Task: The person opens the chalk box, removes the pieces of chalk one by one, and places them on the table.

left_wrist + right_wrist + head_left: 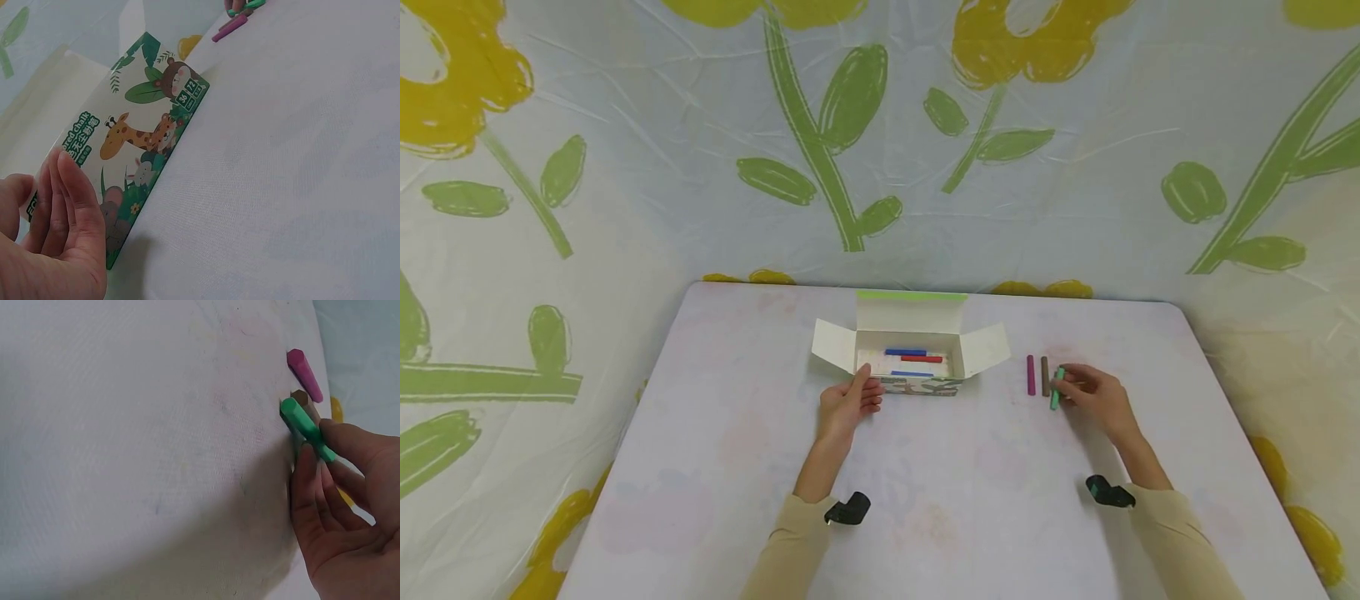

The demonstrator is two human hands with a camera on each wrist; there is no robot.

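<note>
A white cardboard chalk box [921, 387] with animal pictures stands with its flaps spread. Inside lie a blue chalk stick [906, 352], a red chalk stick [921, 359] and another blue one against the front wall. My left hand [844, 408] grips the front wall near its left corner, thumb at the rim and fingers outside. To the right of the box, my right hand [1097, 400] pinches a green chalk stick [307, 429] between thumb and fingers. Beside it on the table are a brown chalk stick [1045, 377] and a magenta chalk stick [1032, 375].
The table [925, 517] has a pale, faintly stained cover. Flower-printed sheets [910, 200] hang behind it and at both sides. Beyond the box is the table's far edge.
</note>
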